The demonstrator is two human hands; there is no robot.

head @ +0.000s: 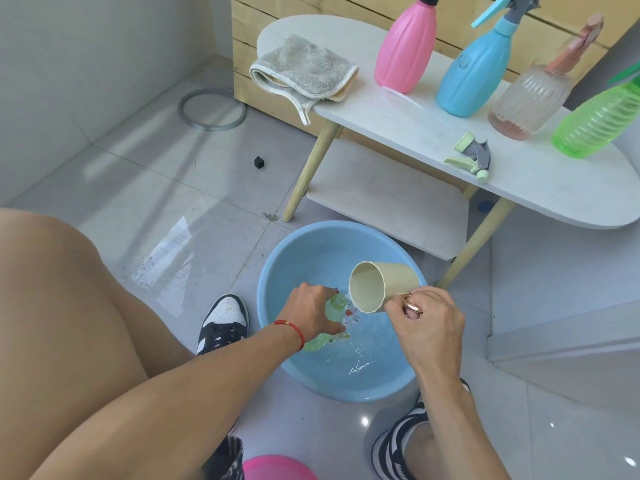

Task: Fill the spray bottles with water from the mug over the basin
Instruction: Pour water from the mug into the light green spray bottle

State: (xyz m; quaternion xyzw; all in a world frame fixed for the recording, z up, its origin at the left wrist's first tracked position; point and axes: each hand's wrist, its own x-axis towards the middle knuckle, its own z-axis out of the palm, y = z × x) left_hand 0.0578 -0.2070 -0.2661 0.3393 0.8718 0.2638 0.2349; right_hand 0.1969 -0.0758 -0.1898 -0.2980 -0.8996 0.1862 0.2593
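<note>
Down over the blue basin, the left hand curls its fingers round a small green spray bottle, holding it above the water with its neck toward the mug. The right hand grips the cream mug by its rose-gold handle, fingers closed through it, and the mug is tipped on its side with its open mouth facing left, its rim just beside the bottle's neck. Water lies in the basin and is rippled beneath the two hands. A red string bracelet circles the left wrist. The basin sits on the grey tiled floor between two black-and-white sneakers, one at its left and one at its near right. Beyond the basin stands a white oval table on wooden legs, its lower shelf reaching over the basin's far edge. On the tabletop lie a folded grey cloth at the left, then a pink spray bottle, a blue spray bottle, a clear ribbed spray bottle and a green ribbed spray bottle at the right. A loose green-and-grey spray head lies near the table's front edge. A grey ring rests on the far floor at the left.
</note>
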